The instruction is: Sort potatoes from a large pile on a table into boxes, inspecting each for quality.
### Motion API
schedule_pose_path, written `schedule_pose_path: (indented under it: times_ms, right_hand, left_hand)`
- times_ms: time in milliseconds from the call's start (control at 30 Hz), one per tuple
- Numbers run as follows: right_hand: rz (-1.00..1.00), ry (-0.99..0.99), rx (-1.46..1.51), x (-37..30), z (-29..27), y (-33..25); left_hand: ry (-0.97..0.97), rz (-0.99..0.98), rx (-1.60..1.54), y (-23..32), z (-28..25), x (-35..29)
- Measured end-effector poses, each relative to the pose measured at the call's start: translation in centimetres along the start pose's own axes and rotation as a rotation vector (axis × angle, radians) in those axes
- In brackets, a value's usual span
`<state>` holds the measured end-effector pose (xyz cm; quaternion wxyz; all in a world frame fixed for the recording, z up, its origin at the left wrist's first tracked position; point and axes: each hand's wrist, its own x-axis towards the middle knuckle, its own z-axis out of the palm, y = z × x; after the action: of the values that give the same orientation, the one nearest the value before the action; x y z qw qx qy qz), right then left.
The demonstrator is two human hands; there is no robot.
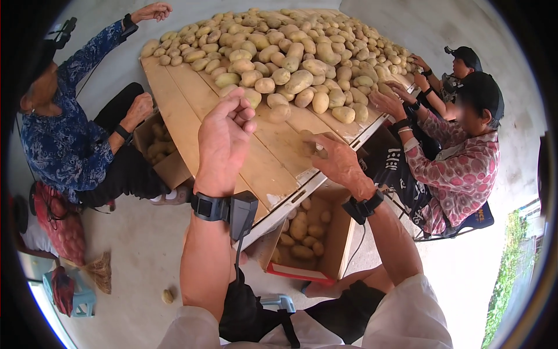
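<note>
A large heap of potatoes (299,81) covers the far part of a wooden plank table (256,148). My left hand (224,136) is raised over the table's near part, palm turned to the right. Its fingers are loosely curled, with nothing visible in them. Just right of those fingers, at the heap's near edge, one potato (279,113) looks smeared by motion. My right hand (338,161) hovers low over the planks near the table's right corner. Its fingertips are blurred, so whether a potato is between them cannot be made out.
Below the table's near edge stands a cardboard box (344,232) part full of potatoes. Another potato box (174,166) is at the left, beside a seated person (70,139). Two people (453,157) reach into the heap from the right. A single potato (168,296) lies on the floor.
</note>
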<state>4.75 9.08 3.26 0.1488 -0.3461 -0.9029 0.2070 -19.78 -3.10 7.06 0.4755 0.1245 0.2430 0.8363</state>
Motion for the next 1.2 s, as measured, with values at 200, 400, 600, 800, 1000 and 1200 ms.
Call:
schedule_pose_path:
  times_ms: [200,400,600,800,1000,1200]
  right_hand:
    - [0.3,0.069,0.6,-3.1,-1.2,2.7]
    - [-0.104,0.355,0.291,-7.5,-2.9,4.1]
    - [0.124,0.096,1.264,-7.6,-2.2,6.1]
    - [0.469,0.094,1.76,-8.4,-3.9,6.1]
    - [0.324,0.312,1.297,-9.4,-0.5,7.7]
    - [0.192,0.245,1.393,-10.1,-1.4,6.7]
  left_hand:
    - [-0.174,-0.147,0.727,-2.3,2.7,-1.7]
    - [-0.27,-0.179,0.865,-3.8,2.3,-1.7]
    - [-0.259,-0.173,0.942,-4.5,2.2,-2.0]
    - [-0.227,-0.146,1.248,-6.1,1.9,-1.2]
    - [-0.362,0.188,1.688,-9.3,-0.1,0.5]
    - [-0.569,0.309,1.951,-11.8,0.8,0.1]
